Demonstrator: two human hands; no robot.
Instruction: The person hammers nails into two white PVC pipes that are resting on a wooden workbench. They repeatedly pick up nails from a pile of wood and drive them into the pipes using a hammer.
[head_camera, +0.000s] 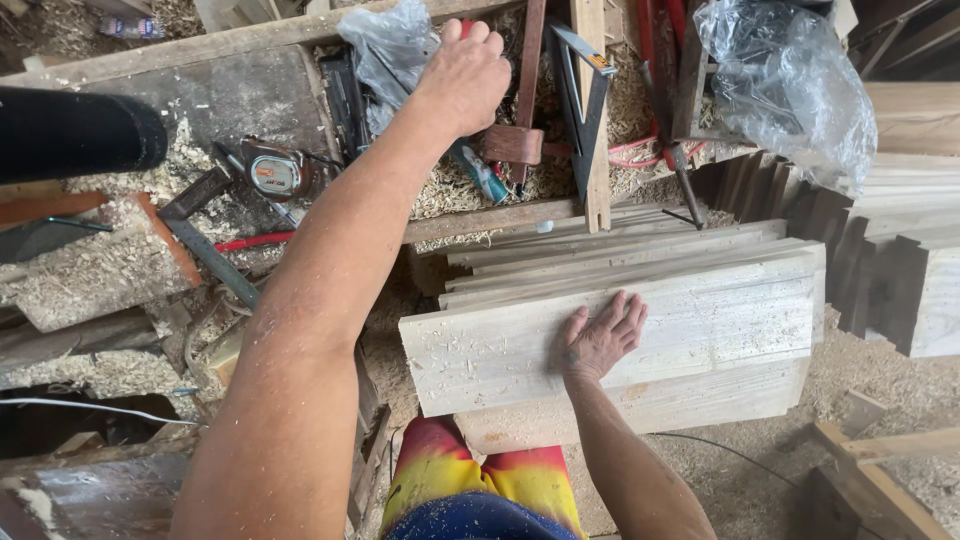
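Note:
My left hand (465, 75) reaches far forward over a cluttered bench. Its fingers are curled shut around a small red thing (464, 27), most of which is hidden by the hand. My right hand (600, 335) lies flat, palm down and fingers spread, on the top pale wooden board (720, 320) of a stack of boards (640, 255). Sawdust dusts that board. A wooden-handled tool (515, 140) and a metal triangle square (585, 90) lie just right of my left hand.
A tape measure (275, 172) and dark metal tools lie in wood shavings at the left. A black tube (75, 135) juts in from the left edge. Clear plastic bags (790, 80), red bar clamps (655, 60) and more stacked boards (920, 280) are at the right.

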